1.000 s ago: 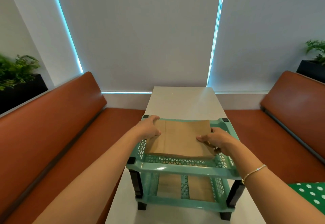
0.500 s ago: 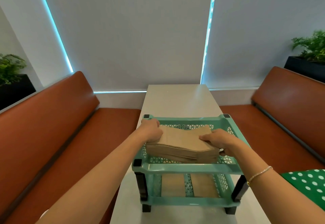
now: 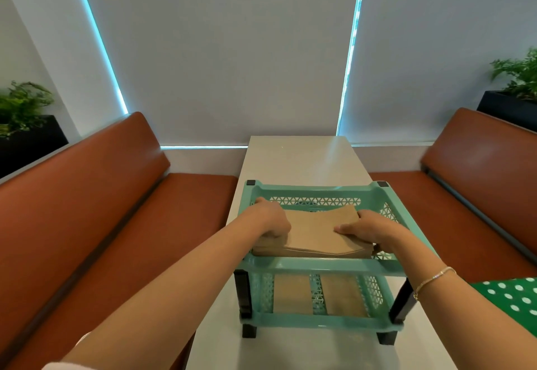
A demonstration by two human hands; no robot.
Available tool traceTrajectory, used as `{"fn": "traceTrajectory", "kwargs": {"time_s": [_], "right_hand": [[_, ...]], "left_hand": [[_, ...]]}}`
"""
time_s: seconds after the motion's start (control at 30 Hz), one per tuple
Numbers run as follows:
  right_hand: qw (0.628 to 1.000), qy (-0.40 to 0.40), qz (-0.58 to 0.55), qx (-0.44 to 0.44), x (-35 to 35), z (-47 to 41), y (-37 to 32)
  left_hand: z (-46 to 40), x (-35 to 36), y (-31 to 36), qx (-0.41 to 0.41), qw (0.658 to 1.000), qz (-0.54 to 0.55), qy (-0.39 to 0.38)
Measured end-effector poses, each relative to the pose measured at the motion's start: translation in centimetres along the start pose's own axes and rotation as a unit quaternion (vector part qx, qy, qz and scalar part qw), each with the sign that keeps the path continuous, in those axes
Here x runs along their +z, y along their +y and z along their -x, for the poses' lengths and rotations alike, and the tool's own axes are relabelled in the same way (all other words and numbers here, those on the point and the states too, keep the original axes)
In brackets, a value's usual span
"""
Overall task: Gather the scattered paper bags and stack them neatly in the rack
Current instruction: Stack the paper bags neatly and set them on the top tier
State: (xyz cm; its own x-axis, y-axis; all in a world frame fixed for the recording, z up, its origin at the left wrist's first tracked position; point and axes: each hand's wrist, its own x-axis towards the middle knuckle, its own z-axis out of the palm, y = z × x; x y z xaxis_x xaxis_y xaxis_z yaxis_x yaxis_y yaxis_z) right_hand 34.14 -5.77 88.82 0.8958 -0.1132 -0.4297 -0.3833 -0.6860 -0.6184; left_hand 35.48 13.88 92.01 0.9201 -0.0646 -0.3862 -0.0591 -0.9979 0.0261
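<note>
Stack of paper bags lies in rack's top tray, long axis spanning grip to grip: left hand and right hand curl round opposite ends.

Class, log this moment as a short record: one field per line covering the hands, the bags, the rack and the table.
left hand: grips the stack's left end
right hand: grips the stack's right end
bag stack: on the rack's top shelf
rack: teal, two shelves, black legs
lower shelf: more bags, lying flat
table: white, rack stands on it
</note>
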Motion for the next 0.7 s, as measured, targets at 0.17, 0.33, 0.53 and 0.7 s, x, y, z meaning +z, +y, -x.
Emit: {"fn": "traceTrajectory", "kwargs": {"time_s": [0.17,0.33,0.53,0.7], "right_hand": [[0.992,0.050,0.114,-0.027,0.5,0.5,-1.2],[0.974,0.100,0.201,-0.016,0.8,1.9,-2.4],[0.946,0.229,0.225,-0.043,3.0,2.3,-2.0],[0.910,0.326,0.194,-0.167,5.3,6.6,-4.3]], "left_hand": [[1.0,1.2,0.8,0.031,0.990,-0.112,0.082],[1.2,2.0,1.1,-0.001,0.976,-0.113,0.189],[3.0,2.5,-0.6,0.028,0.941,-0.009,0.336],[5.9,4.6,-3.7,0.033,0.899,0.201,0.387]]}}
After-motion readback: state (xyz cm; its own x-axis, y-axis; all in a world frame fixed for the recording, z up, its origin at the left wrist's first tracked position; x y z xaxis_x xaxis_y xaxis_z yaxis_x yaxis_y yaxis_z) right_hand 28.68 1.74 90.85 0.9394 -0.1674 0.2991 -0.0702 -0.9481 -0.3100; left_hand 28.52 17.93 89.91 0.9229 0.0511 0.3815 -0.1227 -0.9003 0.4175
